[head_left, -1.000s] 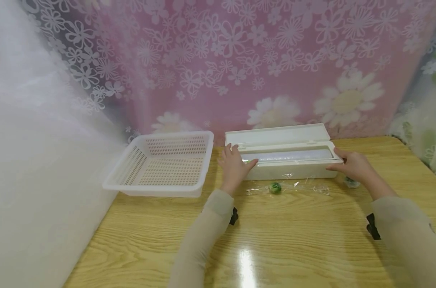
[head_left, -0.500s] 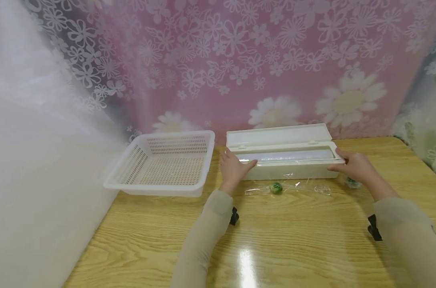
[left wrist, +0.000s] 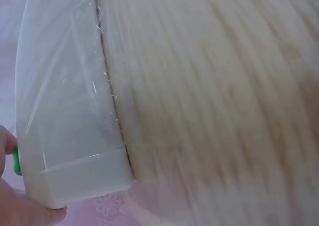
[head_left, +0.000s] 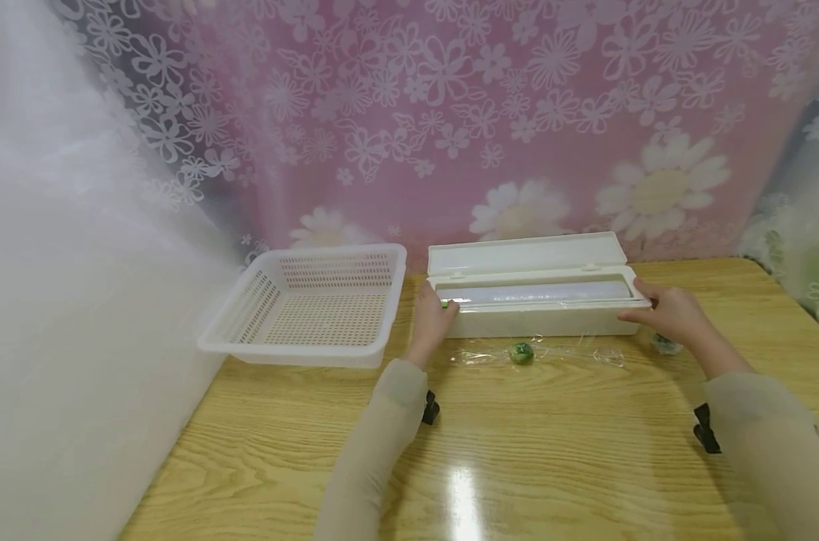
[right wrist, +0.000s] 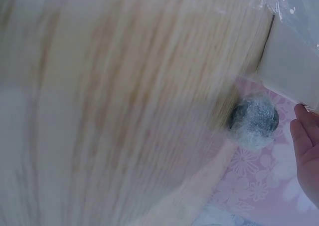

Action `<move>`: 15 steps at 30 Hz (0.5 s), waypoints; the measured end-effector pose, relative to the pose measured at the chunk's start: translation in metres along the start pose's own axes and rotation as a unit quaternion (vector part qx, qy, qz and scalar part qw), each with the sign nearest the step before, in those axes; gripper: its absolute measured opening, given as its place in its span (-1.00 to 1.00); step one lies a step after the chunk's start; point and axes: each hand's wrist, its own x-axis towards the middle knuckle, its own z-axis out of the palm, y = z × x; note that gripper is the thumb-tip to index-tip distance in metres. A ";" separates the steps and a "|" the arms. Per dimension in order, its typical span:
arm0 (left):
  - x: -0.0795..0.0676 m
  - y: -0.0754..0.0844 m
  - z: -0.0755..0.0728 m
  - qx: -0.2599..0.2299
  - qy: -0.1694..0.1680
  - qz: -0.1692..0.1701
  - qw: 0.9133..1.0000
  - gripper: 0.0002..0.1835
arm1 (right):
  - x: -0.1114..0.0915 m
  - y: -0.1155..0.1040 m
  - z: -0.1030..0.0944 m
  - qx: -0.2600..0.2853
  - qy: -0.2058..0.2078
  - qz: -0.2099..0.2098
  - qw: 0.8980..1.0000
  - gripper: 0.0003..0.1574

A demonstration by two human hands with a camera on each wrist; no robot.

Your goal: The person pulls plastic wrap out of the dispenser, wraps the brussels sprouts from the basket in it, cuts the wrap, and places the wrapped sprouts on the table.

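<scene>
A white cling film dispenser (head_left: 538, 323) lies lengthwise at the back of the table, lid (head_left: 527, 254) raised, with a film roll (head_left: 538, 291) inside. My left hand (head_left: 431, 319) grips its left end, thumb at the front top edge by a small green slider (left wrist: 17, 161). My right hand (head_left: 673, 314) holds the right end between thumb and fingers. Clear film (head_left: 588, 353) hangs over the front onto the table, with a small round green item (head_left: 521, 353) under or in it. Beside the right hand sits a dark round item wrapped in film (right wrist: 255, 118).
A white perforated plastic basket (head_left: 301, 357) stands left of the dispenser. Wood-grain table (head_left: 551, 451) stretches in front of it. Behind hangs a pink flowered curtain (head_left: 382, 113), and a pale sheet (head_left: 78, 300) borders the left side.
My left hand has slid left along the dispenser's front edge to its end, and the green slider has shifted left with it. My right hand keeps its grip at the right end.
</scene>
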 end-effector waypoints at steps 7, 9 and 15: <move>0.000 0.000 -0.003 0.032 -0.019 0.028 0.999 -0.34 | -0.001 0.000 -0.001 0.003 -0.002 0.002 1.000 0.11; 0.000 -0.001 -0.004 0.022 -0.025 0.033 0.999 -0.37 | -0.001 0.000 -0.001 0.003 -0.002 0.004 1.000 0.12; 0.000 -0.007 -0.005 0.009 -0.028 0.044 0.999 -0.43 | -0.002 0.000 0.001 -0.001 0.003 0.001 1.000 0.10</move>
